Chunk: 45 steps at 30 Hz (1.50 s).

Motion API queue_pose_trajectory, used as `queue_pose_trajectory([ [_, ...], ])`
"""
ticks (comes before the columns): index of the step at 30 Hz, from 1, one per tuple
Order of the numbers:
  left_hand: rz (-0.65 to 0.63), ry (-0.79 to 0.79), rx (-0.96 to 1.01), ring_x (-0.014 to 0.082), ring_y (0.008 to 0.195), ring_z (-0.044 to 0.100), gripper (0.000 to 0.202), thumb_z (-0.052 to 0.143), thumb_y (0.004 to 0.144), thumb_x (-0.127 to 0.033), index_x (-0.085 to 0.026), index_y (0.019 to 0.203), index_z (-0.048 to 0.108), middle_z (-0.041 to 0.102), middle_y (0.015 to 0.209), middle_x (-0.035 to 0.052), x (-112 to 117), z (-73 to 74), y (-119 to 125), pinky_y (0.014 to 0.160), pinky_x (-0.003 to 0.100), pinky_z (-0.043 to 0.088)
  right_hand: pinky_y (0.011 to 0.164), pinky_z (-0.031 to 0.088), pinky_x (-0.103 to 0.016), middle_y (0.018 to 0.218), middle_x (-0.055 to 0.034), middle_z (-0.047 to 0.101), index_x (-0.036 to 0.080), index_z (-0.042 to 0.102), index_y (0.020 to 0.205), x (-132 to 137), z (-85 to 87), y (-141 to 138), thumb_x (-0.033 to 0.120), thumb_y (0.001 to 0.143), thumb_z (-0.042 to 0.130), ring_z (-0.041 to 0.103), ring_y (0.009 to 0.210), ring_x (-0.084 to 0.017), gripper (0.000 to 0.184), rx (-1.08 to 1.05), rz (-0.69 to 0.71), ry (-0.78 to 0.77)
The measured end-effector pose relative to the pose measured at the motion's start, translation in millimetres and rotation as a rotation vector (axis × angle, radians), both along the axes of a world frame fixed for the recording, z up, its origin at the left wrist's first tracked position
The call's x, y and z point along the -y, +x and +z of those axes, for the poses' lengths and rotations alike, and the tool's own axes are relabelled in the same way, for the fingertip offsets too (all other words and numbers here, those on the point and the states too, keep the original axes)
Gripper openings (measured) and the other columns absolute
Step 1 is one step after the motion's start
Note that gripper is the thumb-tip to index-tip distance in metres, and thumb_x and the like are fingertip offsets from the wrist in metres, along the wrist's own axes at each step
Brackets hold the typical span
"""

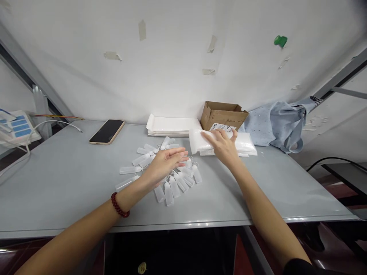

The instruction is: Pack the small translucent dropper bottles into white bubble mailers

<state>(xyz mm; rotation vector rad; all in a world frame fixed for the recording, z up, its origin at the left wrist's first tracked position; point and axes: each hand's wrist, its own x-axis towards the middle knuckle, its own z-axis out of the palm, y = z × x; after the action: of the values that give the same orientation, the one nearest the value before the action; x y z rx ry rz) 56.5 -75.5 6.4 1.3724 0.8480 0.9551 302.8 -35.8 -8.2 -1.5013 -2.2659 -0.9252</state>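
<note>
Small translucent plastic squeeze bottles (169, 193) lie in a loose ring on the grey table, several with caps on little loops. Above them hovers my left hand (164, 164), fingers stretched out together, holding nothing; it hides the middle of the ring. To its right, my right hand (225, 147) has its fingers spread across a white padded envelope (243, 140) and grips it. This envelope lies above other white envelopes, its left end raised toward my left hand. Whether the right thumb is underneath is hidden.
Behind are a stack of white envelopes (174, 124) and an open cardboard box (223, 114) against the wall. A phone (107, 131) lies at back left, a light blue cloth bag (275, 124) at back right. A white cable (54, 121) crosses the left edge.
</note>
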Motion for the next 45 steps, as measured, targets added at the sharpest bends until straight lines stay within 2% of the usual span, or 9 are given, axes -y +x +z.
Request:
queue_pose_trajectory([
  [6, 0.035, -0.2, 0.022, 0.0225, 0.106, 0.064, 0.035, 0.056, 0.088, -0.03, -0.015, 0.119, 0.059, 0.061, 0.125, 0.0121, 1.6, 7.8, -5.5, 0.089, 0.031, 0.055, 0.099, 0.01, -0.055, 0.115, -0.005, 0.063, 0.03, 0.053, 0.123, -16.6, -2.9, 50.6, -0.008, 0.076, 0.035, 0.042, 0.118, -0.024, 0.063, -0.011, -0.125, -0.01],
  [12, 0.065, -0.248, 0.046, 0.0227, 0.104, 0.064, 0.035, 0.059, 0.086, -0.03, -0.014, 0.117, 0.06, 0.062, 0.123, 0.0114, 4.2, 14.8, -5.3, 0.087, 0.032, 0.054, 0.095, 0.014, -0.058, 0.118, -0.0042, 0.06, 0.033, 0.065, 0.109, -17.8, 0.9, 75.1, -0.003, 0.075, 0.043, 0.038, 0.118, -0.03, 0.055, 0.004, -0.187, 0.062],
  [15, 0.068, -0.248, 0.051, 0.0229, 0.102, 0.065, 0.035, 0.06, 0.086, -0.031, -0.015, 0.116, 0.06, 0.063, 0.122, 0.011, 4.4, 15.4, -6.0, 0.086, 0.033, 0.054, 0.095, 0.015, -0.058, 0.121, -0.0058, 0.057, 0.031, 0.068, 0.104, -18.9, -2.5, 67.9, -0.003, 0.076, 0.043, 0.038, 0.118, -0.03, 0.05, 0.026, -0.202, 0.05],
  [21, 0.07, -0.24, 0.033, 0.0231, 0.099, 0.066, 0.036, 0.06, 0.085, -0.033, -0.015, 0.116, 0.06, 0.064, 0.12, 0.0109, 3.1, 15.1, -5.3, 0.083, 0.033, 0.053, 0.098, 0.016, -0.057, 0.126, -0.0092, 0.054, 0.03, 0.061, 0.118, -22.6, -13.2, 38.0, 0.0, 0.082, 0.04, 0.038, 0.118, -0.028, 0.051, 0.066, -0.146, -0.058],
  [25, 0.078, -0.238, 0.028, 0.0229, 0.096, 0.067, 0.036, 0.06, 0.085, -0.032, -0.014, 0.116, 0.06, 0.065, 0.118, 0.0114, 3.9, 16.4, -4.2, 0.079, 0.032, 0.053, 0.097, 0.021, -0.055, 0.129, -0.0129, 0.051, 0.027, 0.054, 0.126, -24.2, -18.3, 32.5, 0.003, 0.085, 0.036, 0.04, 0.116, -0.03, 0.051, 0.101, -0.134, -0.173],
  [30, 0.076, -0.222, 0.022, 0.0219, 0.094, 0.068, 0.035, 0.06, 0.085, -0.032, -0.015, 0.116, 0.061, 0.065, 0.118, 0.0109, 4.7, 16.8, -4.9, 0.076, 0.03, 0.053, 0.088, 0.033, -0.044, 0.128, -0.0132, 0.051, 0.023, 0.045, 0.133, -23.8, -18.9, 32.9, 0.001, 0.076, 0.039, 0.045, 0.11, -0.027, 0.061, -0.02, -0.149, -0.338],
  [34, 0.072, -0.209, 0.016, 0.0217, 0.092, 0.068, 0.035, 0.059, 0.085, -0.032, -0.015, 0.115, 0.061, 0.066, 0.116, 0.0112, 5.1, 16.8, -4.4, 0.075, 0.031, 0.053, 0.09, 0.032, -0.046, 0.132, -0.0145, 0.047, 0.021, 0.042, 0.135, -22.0, -19.4, 34.2, 0.007, 0.07, 0.047, 0.043, 0.116, -0.03, 0.066, -0.073, -0.115, -0.415],
  [40, 0.099, -0.169, -0.009, 0.0207, 0.092, 0.067, 0.032, 0.058, 0.084, -0.029, -0.014, 0.111, 0.062, 0.068, 0.11, 0.0111, 1.7, 11.4, -2.7, 0.08, 0.033, 0.053, 0.092, 0.031, -0.043, 0.127, -0.0119, 0.055, 0.019, 0.048, 0.128, -22.4, -16.7, 36.0, 0.001, 0.076, 0.037, 0.048, 0.113, -0.025, 0.057, -0.17, -0.066, -0.299],
  [45, 0.1, -0.123, -0.121, 0.0174, 0.089, 0.066, 0.022, 0.055, 0.083, -0.023, -0.011, 0.098, 0.065, 0.068, 0.106, 0.0115, -31.7, 14.6, 18.7, 0.084, 0.03, 0.051, 0.096, 0.027, -0.042, 0.129, -0.0113, 0.054, 0.019, 0.049, 0.127, -20.8, -12.3, 32.4, -0.001, 0.075, 0.037, 0.047, 0.115, -0.023, 0.057, -0.155, -0.045, -0.174],
])
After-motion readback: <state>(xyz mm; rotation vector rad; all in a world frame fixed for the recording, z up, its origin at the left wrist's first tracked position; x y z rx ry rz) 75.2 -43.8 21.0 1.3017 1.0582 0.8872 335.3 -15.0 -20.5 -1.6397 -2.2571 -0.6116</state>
